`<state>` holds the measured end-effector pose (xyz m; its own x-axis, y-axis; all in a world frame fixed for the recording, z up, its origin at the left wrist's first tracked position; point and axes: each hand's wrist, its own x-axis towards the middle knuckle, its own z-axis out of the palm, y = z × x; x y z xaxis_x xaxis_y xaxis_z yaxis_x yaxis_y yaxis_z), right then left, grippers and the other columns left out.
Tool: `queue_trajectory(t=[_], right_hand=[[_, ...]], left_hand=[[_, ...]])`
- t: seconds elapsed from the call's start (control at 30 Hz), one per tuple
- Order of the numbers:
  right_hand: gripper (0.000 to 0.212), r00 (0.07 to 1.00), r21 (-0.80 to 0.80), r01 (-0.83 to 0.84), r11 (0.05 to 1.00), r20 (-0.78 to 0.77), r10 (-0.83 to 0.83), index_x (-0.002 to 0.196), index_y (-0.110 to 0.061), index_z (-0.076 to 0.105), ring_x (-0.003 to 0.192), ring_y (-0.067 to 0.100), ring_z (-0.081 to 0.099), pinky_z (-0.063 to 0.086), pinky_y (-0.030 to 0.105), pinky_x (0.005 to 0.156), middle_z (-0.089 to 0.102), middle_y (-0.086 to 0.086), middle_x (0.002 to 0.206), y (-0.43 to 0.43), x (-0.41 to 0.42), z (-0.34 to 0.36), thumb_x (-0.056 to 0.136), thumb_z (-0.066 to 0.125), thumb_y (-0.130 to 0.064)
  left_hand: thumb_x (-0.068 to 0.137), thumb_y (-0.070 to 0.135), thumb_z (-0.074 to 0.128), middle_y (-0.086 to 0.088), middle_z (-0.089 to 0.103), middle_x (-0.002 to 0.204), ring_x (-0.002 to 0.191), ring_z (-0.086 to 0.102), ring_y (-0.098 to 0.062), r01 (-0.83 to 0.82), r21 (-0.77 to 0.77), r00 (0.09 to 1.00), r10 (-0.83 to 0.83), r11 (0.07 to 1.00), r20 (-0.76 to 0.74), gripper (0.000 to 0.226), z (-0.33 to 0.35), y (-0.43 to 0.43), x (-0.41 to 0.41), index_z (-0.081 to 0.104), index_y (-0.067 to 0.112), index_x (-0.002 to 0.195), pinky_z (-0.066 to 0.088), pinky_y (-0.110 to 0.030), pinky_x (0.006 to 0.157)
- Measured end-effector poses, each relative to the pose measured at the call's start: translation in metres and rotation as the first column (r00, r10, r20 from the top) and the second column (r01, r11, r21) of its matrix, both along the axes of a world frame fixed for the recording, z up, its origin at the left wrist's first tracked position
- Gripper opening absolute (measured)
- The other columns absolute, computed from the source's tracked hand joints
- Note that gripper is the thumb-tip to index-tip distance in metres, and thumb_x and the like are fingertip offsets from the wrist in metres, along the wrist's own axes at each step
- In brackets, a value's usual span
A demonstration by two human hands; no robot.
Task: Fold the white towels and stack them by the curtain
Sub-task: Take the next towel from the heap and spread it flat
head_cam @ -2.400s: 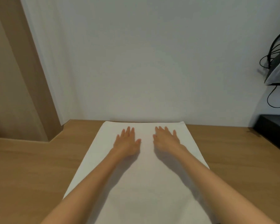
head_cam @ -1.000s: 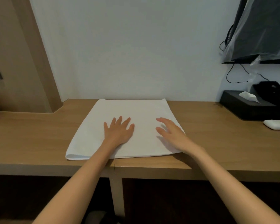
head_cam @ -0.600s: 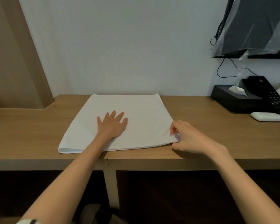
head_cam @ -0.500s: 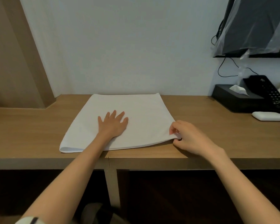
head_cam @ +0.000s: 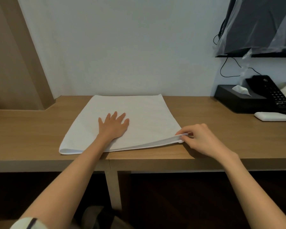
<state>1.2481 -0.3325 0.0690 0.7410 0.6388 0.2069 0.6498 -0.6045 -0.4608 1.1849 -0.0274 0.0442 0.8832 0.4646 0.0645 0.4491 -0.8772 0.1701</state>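
A white towel [head_cam: 139, 116], folded into a broad rectangle, lies flat on the wooden desk [head_cam: 221, 142] against the wall. My left hand [head_cam: 113, 125] presses flat on its middle with fingers spread. My right hand [head_cam: 200, 138] pinches the towel's near right corner between thumb and fingers and lifts it slightly off the desk. No curtain is in view.
A black tissue box [head_cam: 236, 98] and a black phone [head_cam: 271, 93] stand at the desk's far right, with a small white pad [head_cam: 273, 116] in front of them. A plastic-covered screen [head_cam: 261, 25] hangs above. A beige wall panel [head_cam: 15, 63] rises at the left.
My right hand moved from resting on the towel to its near right corner, took hold of it and raised it a little. My left hand stays pressed on the middle.
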Motion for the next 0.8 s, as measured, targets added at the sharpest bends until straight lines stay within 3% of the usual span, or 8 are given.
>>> queue_trajectory(t=[0.13,0.23,0.37,0.47,0.63,0.7,0.8], right_hand=[[0.020,0.967,0.157,0.082,0.984,0.227,-0.116,0.106,-0.034,0.070,0.087,0.009,0.052,0.047,0.030,0.076,0.058,-0.016,0.089,0.006,-0.009,0.001,0.091,0.060,-0.026],[0.018,0.971,0.283,0.033,0.958,0.216,-0.098,0.101,-0.026,0.074,0.086,0.006,0.057,0.051,0.030,0.081,0.065,-0.017,0.093,0.016,-0.018,0.002,0.087,0.066,-0.017],[0.019,0.988,0.154,0.100,0.983,0.100,-0.116,0.102,-0.026,0.072,0.086,0.006,0.060,0.052,0.028,0.082,0.069,-0.005,0.098,0.018,-0.024,-0.012,0.087,0.066,-0.018],[0.026,0.978,0.178,0.197,0.964,0.040,-0.207,0.100,-0.029,0.069,0.086,0.006,0.059,0.052,0.026,0.079,0.067,-0.004,0.101,0.018,-0.023,-0.013,0.086,0.064,-0.008],[0.037,0.979,0.136,0.200,0.970,-0.008,-0.201,0.097,-0.032,0.070,0.088,0.003,0.057,0.041,0.009,0.068,0.059,-0.005,0.127,0.013,-0.024,-0.012,0.084,0.062,0.002],[0.038,0.987,0.095,0.162,0.982,-0.016,-0.161,0.104,-0.028,0.070,0.098,0.007,0.059,0.043,0.011,0.076,0.059,-0.003,0.129,0.013,-0.027,-0.016,0.087,0.057,0.003],[0.033,0.979,0.053,0.199,0.979,0.028,-0.200,0.108,-0.027,0.069,0.085,0.011,0.060,0.050,0.024,0.074,0.061,0.001,0.121,0.015,-0.031,-0.017,0.093,0.050,-0.005]], left_hand=[[0.098,0.055,0.011,0.002,0.001,0.161,0.148,-0.001,-0.025,0.007,0.004,1.000,-0.007,1.000,-0.014,0.056,0.001,0.000,0.000,0.010,0.038,0.151,-0.004,-0.055,0.115],[0.098,0.055,0.011,0.002,0.000,0.161,0.148,-0.002,-0.025,0.015,0.006,0.999,-0.014,1.000,-0.032,0.056,0.003,0.000,0.000,0.009,0.037,0.151,-0.005,-0.055,0.115],[0.099,0.055,0.010,0.001,0.000,0.161,0.148,-0.002,-0.024,0.036,-0.008,0.999,-0.036,0.999,-0.035,0.056,0.004,0.004,-0.001,0.009,0.036,0.152,-0.005,-0.054,0.116],[0.098,0.055,0.010,0.003,0.001,0.161,0.148,-0.001,-0.023,0.015,-0.010,0.999,-0.015,1.000,-0.032,0.056,0.004,0.017,-0.008,0.010,0.037,0.151,-0.004,-0.053,0.116],[0.098,0.055,0.011,0.003,0.004,0.161,0.147,0.003,-0.024,-0.112,0.017,0.993,0.112,0.994,-0.026,0.055,0.003,0.058,-0.031,0.014,0.039,0.151,-0.002,-0.053,0.116],[0.098,0.054,0.011,0.001,0.005,0.161,0.147,0.005,-0.025,-0.147,0.034,0.988,0.148,0.989,-0.038,0.056,0.003,0.072,-0.040,0.013,0.038,0.151,0.000,-0.053,0.116],[0.098,0.053,0.010,-0.001,0.006,0.161,0.147,0.004,-0.023,-0.181,0.019,0.982,0.181,0.983,-0.045,0.056,0.004,0.085,-0.049,0.013,0.035,0.151,0.001,-0.051,0.117]])
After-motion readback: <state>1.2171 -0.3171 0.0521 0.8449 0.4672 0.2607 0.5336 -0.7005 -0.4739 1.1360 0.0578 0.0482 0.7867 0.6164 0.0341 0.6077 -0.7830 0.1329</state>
